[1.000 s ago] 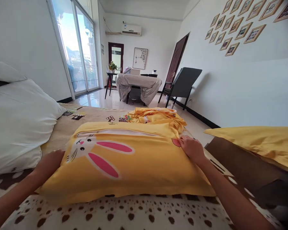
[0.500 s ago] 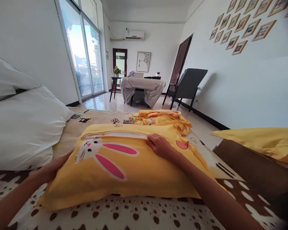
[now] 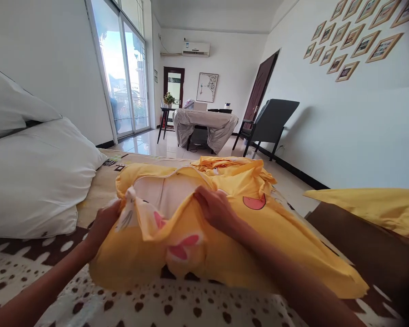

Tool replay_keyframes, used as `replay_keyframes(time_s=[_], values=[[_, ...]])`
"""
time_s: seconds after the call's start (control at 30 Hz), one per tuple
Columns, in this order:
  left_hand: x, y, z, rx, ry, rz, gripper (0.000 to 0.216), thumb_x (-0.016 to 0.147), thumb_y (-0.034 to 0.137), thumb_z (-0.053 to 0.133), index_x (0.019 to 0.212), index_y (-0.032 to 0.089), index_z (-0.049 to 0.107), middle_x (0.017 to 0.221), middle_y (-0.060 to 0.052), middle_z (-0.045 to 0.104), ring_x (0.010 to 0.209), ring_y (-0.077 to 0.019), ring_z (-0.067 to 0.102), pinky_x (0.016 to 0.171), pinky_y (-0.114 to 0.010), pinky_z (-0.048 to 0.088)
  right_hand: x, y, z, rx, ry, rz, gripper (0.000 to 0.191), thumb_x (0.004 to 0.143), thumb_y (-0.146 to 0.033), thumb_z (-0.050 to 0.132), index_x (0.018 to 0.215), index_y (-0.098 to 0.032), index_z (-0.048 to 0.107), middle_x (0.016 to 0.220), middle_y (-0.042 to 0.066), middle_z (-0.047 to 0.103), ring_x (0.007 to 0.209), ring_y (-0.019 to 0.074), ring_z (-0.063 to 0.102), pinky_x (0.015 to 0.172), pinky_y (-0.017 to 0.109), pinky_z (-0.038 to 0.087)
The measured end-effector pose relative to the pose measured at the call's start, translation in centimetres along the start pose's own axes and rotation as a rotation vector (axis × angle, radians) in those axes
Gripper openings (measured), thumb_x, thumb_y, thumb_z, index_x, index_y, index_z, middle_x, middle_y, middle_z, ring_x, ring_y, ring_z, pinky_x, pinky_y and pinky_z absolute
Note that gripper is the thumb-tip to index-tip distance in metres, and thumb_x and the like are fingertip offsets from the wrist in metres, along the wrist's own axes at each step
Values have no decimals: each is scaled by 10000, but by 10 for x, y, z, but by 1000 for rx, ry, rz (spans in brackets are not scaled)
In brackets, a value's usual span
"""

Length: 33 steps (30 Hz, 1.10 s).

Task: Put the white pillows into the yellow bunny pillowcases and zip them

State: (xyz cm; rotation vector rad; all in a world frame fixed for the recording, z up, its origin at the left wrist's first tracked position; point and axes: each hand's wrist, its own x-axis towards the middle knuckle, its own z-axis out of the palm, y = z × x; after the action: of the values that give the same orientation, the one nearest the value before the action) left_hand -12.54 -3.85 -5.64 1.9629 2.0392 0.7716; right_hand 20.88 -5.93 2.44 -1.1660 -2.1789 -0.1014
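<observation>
Yellow rabbit-print pillowcase (image 3: 225, 254) lies near, on the spotted bedsheet (image 3: 150, 309), soft, light and floppy, best held at its open edge. Left hand (image 3: 104, 222) and right hand (image 3: 214, 210) each pinch that edge, baring the white pillow insert (image 3: 163, 193). White pillows (image 3: 34, 177) sit left; crumpled yellow fabric (image 3: 231, 165) lies farther off.

White pillows (image 3: 37, 177) left; grey chair (image 3: 271, 122), covered table (image 3: 206, 125) beyond; framed photos (image 3: 357, 43) on wall.

Both hands, left (image 3: 104, 221) and right (image 3: 215, 210), gripping yellow pillowcase (image 3: 245, 245) (opening bunched, white pillow (image 3: 163, 193) showing) on bed (image 3: 157, 309)
</observation>
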Motion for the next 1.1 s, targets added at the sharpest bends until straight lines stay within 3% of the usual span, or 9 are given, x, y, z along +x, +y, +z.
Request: replay_keyframes(time_s=[0.13, 0.3, 0.4, 0.5, 0.63, 0.73, 0.93, 1.03, 1.1], values=[[9, -29, 2, 151, 9, -78, 418, 829, 463, 337, 1011, 176, 580, 852, -123, 678, 901, -319, 639, 641, -283, 376, 4, 37, -45, -61, 157, 200, 270, 918, -368, 396, 696, -218, 432, 558, -9, 492, 523, 138, 433, 544, 251, 259], [27, -49, -7, 295, -124, -63, 410, 855, 426, 304, 986, 177, 603, 910, -149, 685, 846, -337, 635, 684, -342, 414, -1, 78, -62, -96, -212, 218, 306, 886, -449, 438, 710, -203, 483, 592, -15, 476, 555, 131, 406, 562, 258, 265], [24, -44, -29, 386, 45, 13, 539, 839, 479, 293, 1143, 108, 540, 1104, -201, 619, 1008, -355, 584, 825, -429, 437, -15, 104, -64, 6, -545, 193, 362, 832, -521, 517, 680, -196, 470, 618, -33, 443, 574, 117, 388, 547, 247, 271], [18, -20, -46, 342, 232, 307, 575, 875, 513, 272, 1268, 151, 486, 1266, -124, 550, 1173, -278, 509, 993, -396, 383, -31, 126, -72, 104, -757, 203, 418, 814, -571, 536, 650, -195, 453, 669, -22, 476, 632, 131, 441, 585, 253, 342], [33, 24, -34, 220, -28, 611, 569, 910, 610, 322, 1350, 265, 427, 1404, -27, 476, 1293, -231, 419, 1092, -371, 270, -45, 127, -84, 197, -485, 201, 417, 837, -594, 521, 711, -197, 534, 988, 69, 622, 914, 209, 560, 856, 327, 423], [59, 43, -11, 211, -174, 598, 586, 894, 654, 317, 1257, 234, 503, 1365, -55, 515, 1285, -260, 425, 1102, -413, 238, -50, 117, -86, 242, -296, 238, 416, 836, -613, 509, 777, -207, 576, 1182, 101, 621, 1090, 254, 552, 948, 349, 403], [92, 37, -2, 192, -150, 401, 641, 854, 668, 319, 1329, 254, 435, 1387, -100, 489, 1292, -323, 417, 1074, -507, 242, -50, 118, -50, -16, -130, 411, 313, 900, -482, 403, 795, -218, 535, 774, 50, 649, 735, 207, 588, 650, 283, 389], [94, 28, -7, 177, -134, 276, 700, 847, 632, 326, 1391, 192, 349, 1258, -137, 586, 1163, -313, 540, 977, -430, 373, -44, 120, -27, -100, -126, 443, 224, 893, -365, 422, 755, -218, 517, 688, 35, 613, 642, 186, 547, 590, 268, 315], [94, 27, -8, 164, -102, 219, 589, 857, 541, 335, 1293, 163, 452, 1116, -128, 652, 1034, -287, 603, 891, -367, 419, -41, 118, -18, -84, -100, 461, 204, 883, -328, 425, 726, -218, 496, 652, 30, 593, 617, 179, 531, 582, 266, 297]])
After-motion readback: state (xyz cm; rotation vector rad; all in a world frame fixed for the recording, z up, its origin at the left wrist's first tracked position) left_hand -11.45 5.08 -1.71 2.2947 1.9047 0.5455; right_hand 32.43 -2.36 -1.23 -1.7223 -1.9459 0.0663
